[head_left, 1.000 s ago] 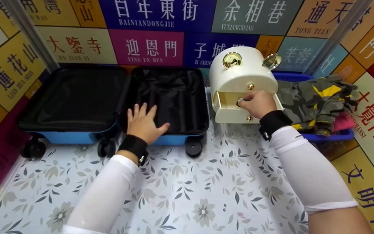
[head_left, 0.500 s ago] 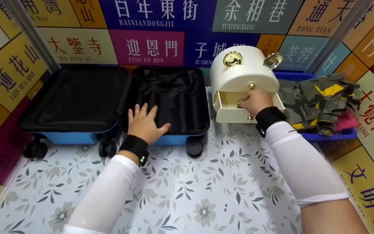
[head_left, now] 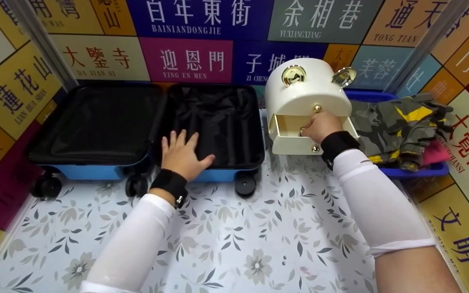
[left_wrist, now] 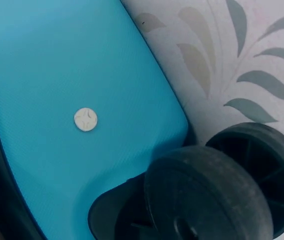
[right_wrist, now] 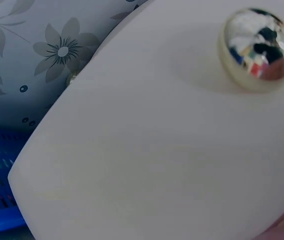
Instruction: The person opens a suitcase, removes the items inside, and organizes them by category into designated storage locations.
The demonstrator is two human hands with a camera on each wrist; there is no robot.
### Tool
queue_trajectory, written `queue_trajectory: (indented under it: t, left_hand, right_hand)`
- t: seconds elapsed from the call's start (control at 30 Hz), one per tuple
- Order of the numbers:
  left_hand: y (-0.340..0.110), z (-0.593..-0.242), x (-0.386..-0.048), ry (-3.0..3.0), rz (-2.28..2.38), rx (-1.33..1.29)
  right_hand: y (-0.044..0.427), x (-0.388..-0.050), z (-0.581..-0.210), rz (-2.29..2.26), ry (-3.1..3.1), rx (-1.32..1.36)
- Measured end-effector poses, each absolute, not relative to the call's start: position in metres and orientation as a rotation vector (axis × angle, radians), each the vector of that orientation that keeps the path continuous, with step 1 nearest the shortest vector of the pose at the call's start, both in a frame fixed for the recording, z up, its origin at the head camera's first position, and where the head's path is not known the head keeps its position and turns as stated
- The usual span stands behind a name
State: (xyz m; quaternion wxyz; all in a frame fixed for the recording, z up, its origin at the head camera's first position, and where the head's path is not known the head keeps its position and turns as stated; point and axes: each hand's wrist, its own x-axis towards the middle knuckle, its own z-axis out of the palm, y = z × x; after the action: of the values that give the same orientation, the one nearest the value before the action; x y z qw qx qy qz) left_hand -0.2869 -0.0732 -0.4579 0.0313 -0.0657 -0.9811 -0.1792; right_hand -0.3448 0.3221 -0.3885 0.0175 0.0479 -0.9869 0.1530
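An open suitcase [head_left: 217, 173] with black lining and a blue shell lies with both halves spread. My left hand [head_left: 183, 158] rests with its fingers spread over the front rim of the right half; the left wrist view shows the blue shell [left_wrist: 82, 65] and a black wheel [left_wrist: 206, 195]. My right hand [head_left: 325, 127] reaches into the pulled-out lower drawer [head_left: 293, 145] of a cream storage box [head_left: 307, 89]. Its curled fingers pinch a small dark object [head_left: 302, 130], mostly hidden. In the right wrist view the drawer front [right_wrist: 132, 130] and its gold knob [right_wrist: 257, 49] fill most of the frame.
A blue basket [head_left: 417, 172] to the right of the box holds folded camouflage clothing [head_left: 393, 134] and something pink [head_left: 436, 153]. Behind stands a wall of coloured panels with lettering [head_left: 185, 61]. The floral-patterned surface [head_left: 255, 228] spreads in front.
My right hand has lowered slightly into the drawer with the small dark object. My left hand stays in place on the suitcase rim.
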Motion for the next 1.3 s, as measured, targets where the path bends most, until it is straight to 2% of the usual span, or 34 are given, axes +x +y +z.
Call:
queue_trajectory:
  t: [0.9, 1.3]
  left_hand:
    - [-0.074, -0.461, -0.288, -3.016, -0.556, -0.193]
    - [-0.074, -0.461, -0.288, -3.018, -0.57, -0.187]
  right_hand:
    - [0.321, -0.342, -0.393, 0.643, -3.029, 0.045]
    - [0.306, -0.3, -0.414, 0.825, -2.638, 0.018]
